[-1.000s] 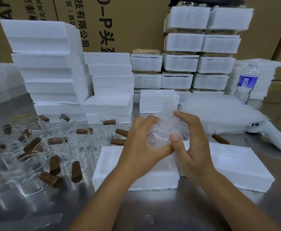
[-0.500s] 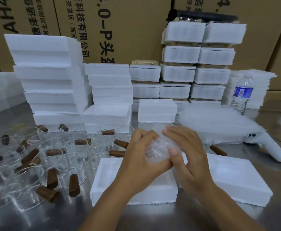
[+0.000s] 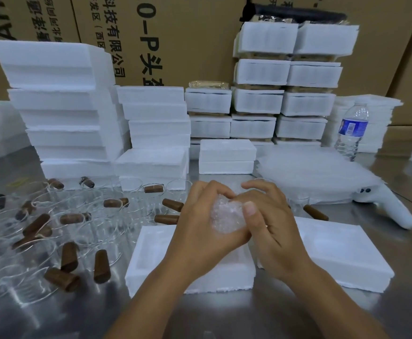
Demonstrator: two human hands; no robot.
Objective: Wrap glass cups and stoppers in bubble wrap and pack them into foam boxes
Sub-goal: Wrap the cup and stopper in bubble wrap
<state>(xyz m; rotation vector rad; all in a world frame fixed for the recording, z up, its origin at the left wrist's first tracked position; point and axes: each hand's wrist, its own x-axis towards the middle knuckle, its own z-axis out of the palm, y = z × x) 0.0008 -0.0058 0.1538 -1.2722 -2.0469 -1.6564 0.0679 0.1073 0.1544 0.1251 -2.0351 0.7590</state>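
In the middle of the frame both hands close on a small crumpled bundle of clear bubble wrap (image 3: 227,217). It is held in the air above the open white foam box (image 3: 146,255) at lower centre. The left hand (image 3: 200,221) cups the bundle from the left with its fingers curled round it. The right hand (image 3: 268,223) arches its fingers over the top and presses its thumb on the front face, probably to pin the loose end so the wrap does not spring open. The wrap hides what is inside, so whether it is a cup or a stopper cannot be told.

The box lies directly beneath the bundle, so lowering it into the recess should be a short move. A flat white foam slab (image 3: 341,255), probably the lid, lies just beside the box at lower right.

Unwrapped clear glass cups (image 3: 92,231) and brown tapered stoppers (image 3: 101,265) are scattered over the shiny steel table (image 3: 224,314) at left, within the left hand's reach. A pile of bubble wrap sheets (image 3: 317,172) lies at right of centre. Stacks of white foam boxes (image 3: 60,106) fill the upper frame.
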